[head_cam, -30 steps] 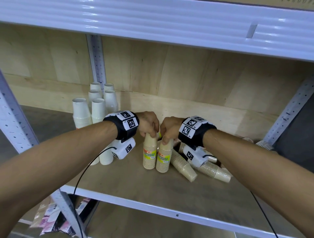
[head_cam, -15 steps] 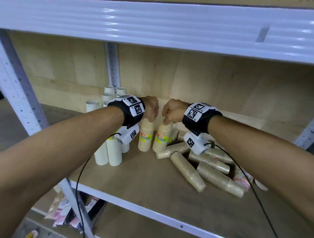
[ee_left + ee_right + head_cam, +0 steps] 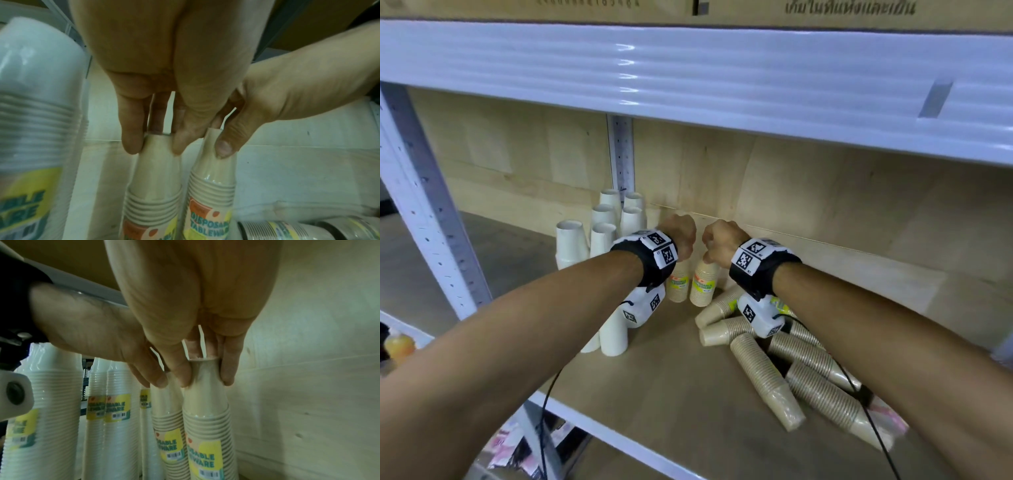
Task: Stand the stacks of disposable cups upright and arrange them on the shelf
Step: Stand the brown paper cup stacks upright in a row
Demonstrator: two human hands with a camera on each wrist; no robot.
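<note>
Two beige cup stacks in clear wrap stand upright side by side near the shelf's back wall. My left hand grips the top of the left beige stack, fingertips around its top cup. My right hand pinches the top of the right beige stack, thumb and fingers on either side. White cup stacks stand upright to the left. Several beige stacks lie on their sides on the shelf board at the right.
The wooden shelf board has bare room in front of the standing stacks. A white upright post is at the left, and the upper shelf beam hangs low overhead. Packets lie on the level below.
Both hands have carried the two upright beige stacks away from the front of the shelf, back toward the rear wall beside the white stacks. The grips stay the same.
</note>
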